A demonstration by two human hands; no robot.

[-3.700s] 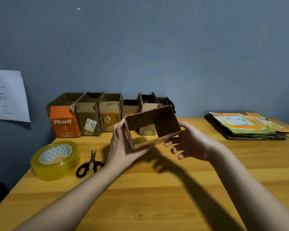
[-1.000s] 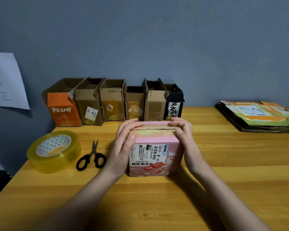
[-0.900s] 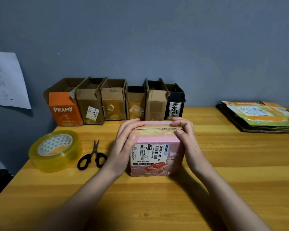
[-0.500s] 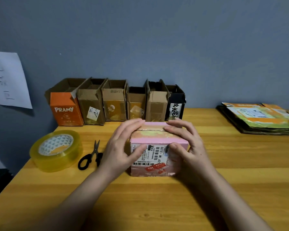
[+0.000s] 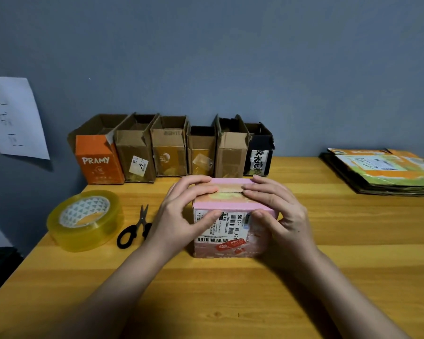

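A small pink cardboard box [image 5: 230, 231] with a white shipping label on its near face stands on the wooden table [image 5: 230, 302]. Its top flaps are folded down and meet along a seam. My left hand [image 5: 181, 216] grips the box's left side, fingers laid over the top flaps and thumb on the label. My right hand [image 5: 277, 216] grips the right side the same way, fingers pressing the top and thumb on the front face.
A large roll of clear tape [image 5: 85, 220] and black scissors [image 5: 135, 228] lie left of the box. A row of several open cardboard boxes [image 5: 169, 150] lines the wall behind. Flattened cartons [image 5: 382, 170] are stacked at the right. A paper sheet [image 5: 12, 118] hangs on the wall.
The box, earlier held open in the air, now stands on the table with flaps down. Over the last second both hands shifted from its sides onto the top, thumbs coming round to the front.
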